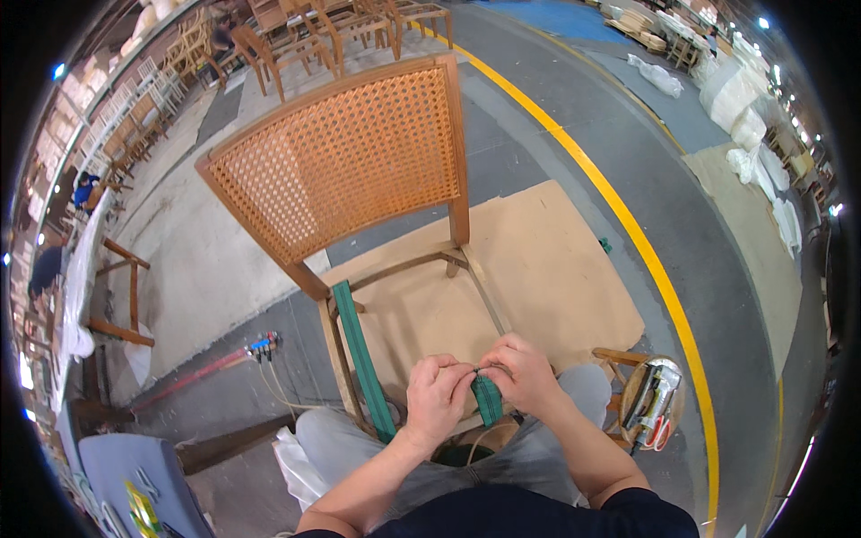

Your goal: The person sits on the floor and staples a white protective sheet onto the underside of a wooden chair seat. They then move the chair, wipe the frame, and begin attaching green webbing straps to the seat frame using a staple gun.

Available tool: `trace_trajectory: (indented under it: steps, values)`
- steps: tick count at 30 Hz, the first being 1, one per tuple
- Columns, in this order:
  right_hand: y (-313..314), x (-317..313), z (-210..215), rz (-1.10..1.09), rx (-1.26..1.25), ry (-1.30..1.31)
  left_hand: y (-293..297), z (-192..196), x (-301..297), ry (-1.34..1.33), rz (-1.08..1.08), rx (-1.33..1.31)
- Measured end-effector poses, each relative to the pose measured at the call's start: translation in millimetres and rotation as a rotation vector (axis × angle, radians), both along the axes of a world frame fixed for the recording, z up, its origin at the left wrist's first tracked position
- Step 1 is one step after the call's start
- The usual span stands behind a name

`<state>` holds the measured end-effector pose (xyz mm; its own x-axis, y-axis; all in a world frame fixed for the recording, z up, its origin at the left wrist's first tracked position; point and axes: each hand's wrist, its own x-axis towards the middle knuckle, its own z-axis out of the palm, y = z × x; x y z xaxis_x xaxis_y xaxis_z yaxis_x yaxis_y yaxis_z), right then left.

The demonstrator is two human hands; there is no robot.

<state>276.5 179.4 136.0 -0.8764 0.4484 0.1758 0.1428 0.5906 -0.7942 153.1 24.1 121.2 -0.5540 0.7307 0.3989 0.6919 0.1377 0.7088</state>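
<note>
A painted yellow line (pixel 594 170) crosses the grey floor (pixel 619 134); crumpled translucent plastic (pixel 657 77) lies near the blue section's (pixel 574 16) right corner.

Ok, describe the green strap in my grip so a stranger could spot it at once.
Find the big cane-backed chair over a brown sheet. At its near end, the green strap is pinched between your left hand and right hand. It shows as a short piece, unlike the long green strip along the chair's left side.

The left hand (pixel 434 396) and right hand (pixel 525 377) nearly meet, each closed in a tight fingertip pinch; the bare left forearm (pixel 369 487) and right forearm (pixel 590 446) angle inward, legs (pixel 345 453) spread apart.
</note>
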Motion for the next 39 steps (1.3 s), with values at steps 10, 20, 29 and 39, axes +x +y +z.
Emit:
trace_trajectory:
  steps: [10, 20, 29, 39]
  values:
    - [31.3, -4.9, -113.1, -0.056, -1.144, -0.152, 117.8, -67.0, -138.9, -0.473, 0.155, -0.171]
    - [50.8, -16.2, -176.2, -0.307, -0.867, -0.147, 223.2, -141.5, -224.3, -0.357, 0.331, -0.529]
    - [44.7, -15.6, -180.3, -0.342, -0.714, -0.231, 224.3, -159.7, -213.1, -0.196, 0.352, -0.450]
    - [101.9, 205.5, -82.3, -1.188, -0.159, -0.055, 212.4, -165.7, -210.3, -0.129, 0.435, -0.392]
